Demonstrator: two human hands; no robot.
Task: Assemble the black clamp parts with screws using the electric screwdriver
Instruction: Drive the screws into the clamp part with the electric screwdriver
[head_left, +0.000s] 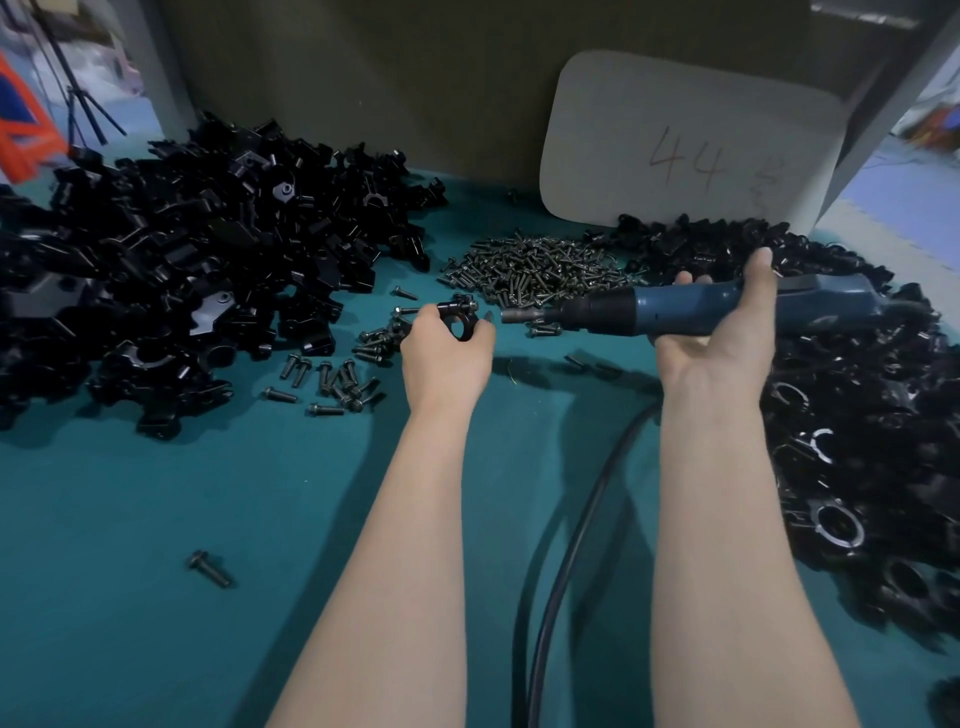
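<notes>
One black clamp (460, 319) sits pinched between the thumb and fingertips of my left hand (447, 358), held just above the surface (156, 519) near its middle. Its round hole faces me, and a screw head stands on its top edge. My right hand (722, 338) is turned palm up and wrapped round the blue body of the electric screwdriver (675, 309), fingers curled over the far side and thumb pointing up. The tool lies level, and its metal tip (519, 315) points left at the clamp, close to my left fingertips but not touching them. Its black cable (571, 545) runs down between my forearms toward the near edge.

Just behind the tool lies a heap of dark screws (535, 270). More loose screws (337, 379) are scattered to the left of my left hand, and a lone screw (210, 568) lies well apart on the near left. A big pile of black clamp parts (182, 270) fills the left side, and another pile of ring-shaped black parts (857, 415) runs along the right side, under and beyond my right hand. At the back, a pale card (685, 145) marked 44 leans against a brown cardboard wall (363, 78).
</notes>
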